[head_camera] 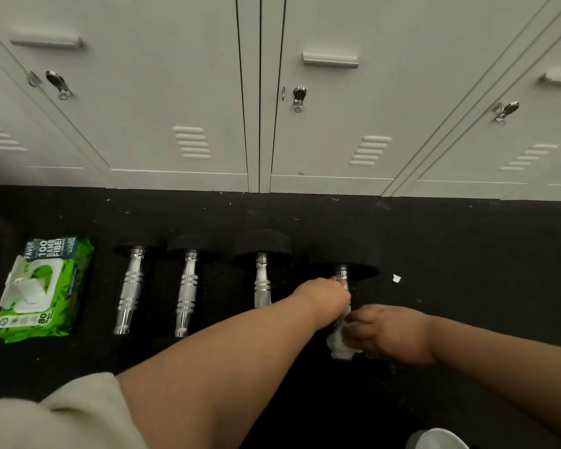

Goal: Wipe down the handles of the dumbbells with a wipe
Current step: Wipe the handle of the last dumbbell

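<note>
Several dumbbells with chrome handles and black heads lie side by side on the black floor. My left hand (325,296) grips the upper part of the handle of the rightmost dumbbell (353,259). Lower on the same handle, my right hand (387,332) holds a crumpled white wipe (339,341) around the chrome. The other dumbbells' handles (131,288) (187,291) (262,281) lie bare to the left. My forearm covers the near end of the third one.
A green pack of wipes (46,293) with its lid flipped open lies at the far left of the row. White lockers (182,92) stand along the far edge of the floor. A small white scrap (396,278) lies right of the dumbbells. A white rounded object (438,439) shows at the bottom edge.
</note>
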{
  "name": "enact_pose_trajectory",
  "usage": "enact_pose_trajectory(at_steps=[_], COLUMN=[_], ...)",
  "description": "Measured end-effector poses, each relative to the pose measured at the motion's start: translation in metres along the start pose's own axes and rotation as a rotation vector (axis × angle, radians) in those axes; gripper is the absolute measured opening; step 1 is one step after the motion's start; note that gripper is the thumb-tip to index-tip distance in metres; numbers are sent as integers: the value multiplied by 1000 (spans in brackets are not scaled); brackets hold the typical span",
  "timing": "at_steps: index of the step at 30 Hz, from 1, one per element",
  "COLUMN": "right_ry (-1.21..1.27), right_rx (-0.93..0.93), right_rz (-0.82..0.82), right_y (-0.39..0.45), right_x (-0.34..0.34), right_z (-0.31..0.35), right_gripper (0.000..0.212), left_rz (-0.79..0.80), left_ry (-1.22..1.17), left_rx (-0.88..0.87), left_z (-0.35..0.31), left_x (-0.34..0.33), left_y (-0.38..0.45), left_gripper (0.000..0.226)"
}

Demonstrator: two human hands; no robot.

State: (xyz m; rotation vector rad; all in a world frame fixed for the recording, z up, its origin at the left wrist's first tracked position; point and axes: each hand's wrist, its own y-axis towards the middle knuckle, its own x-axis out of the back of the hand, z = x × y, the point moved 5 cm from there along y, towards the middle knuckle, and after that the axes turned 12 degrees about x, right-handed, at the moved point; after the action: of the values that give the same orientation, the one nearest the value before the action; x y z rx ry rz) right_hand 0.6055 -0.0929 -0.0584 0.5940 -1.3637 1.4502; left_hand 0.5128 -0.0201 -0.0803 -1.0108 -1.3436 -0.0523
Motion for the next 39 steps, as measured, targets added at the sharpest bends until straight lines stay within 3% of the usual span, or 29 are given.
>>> enact_pose_trajectory(at_steps=[5, 9, 12, 16, 23, 27, 30, 32, 36, 39], right_ry=[-18, 140, 139, 56, 50, 63, 406, 604, 840, 925], right_rx=[67, -25, -38, 75, 3, -313, -984, -1337, -1502, -1431], right_rz=[-7, 386, 464, 156, -44, -457, -841, -925, -943, -945], right_y=[20, 56, 61, 42, 30, 5, -24, -36, -19, 8], right_x=[5, 2, 6, 3, -3, -4, -8, -10, -4, -4], right_z=[6, 1, -2, 3, 0, 1, -18, -31, -42, -32], right_gripper=[47, 36, 31, 19, 27, 31, 20, 19, 23, 32], left_rz=[1, -3, -2, -45, -87, -65, -42, -19, -69, -90], left_ry=[-26, -19, -16, 6, -26, -26, -67, -81, -131, -161], left_rx=[28, -4, -20, -70, -127, -155, -118, -85, -45, -27], left_z=[0, 1, 3, 4, 3, 6, 5, 5, 4, 2], left_x=[1, 0, -3, -5, -3, -3, -4, -5, -5, -8], left_y=[-1, 2, 2, 3, -1, -5, -5, -7, -10, -12], left_gripper=[45, 52, 53, 49, 49, 54, 57, 62, 61, 58])
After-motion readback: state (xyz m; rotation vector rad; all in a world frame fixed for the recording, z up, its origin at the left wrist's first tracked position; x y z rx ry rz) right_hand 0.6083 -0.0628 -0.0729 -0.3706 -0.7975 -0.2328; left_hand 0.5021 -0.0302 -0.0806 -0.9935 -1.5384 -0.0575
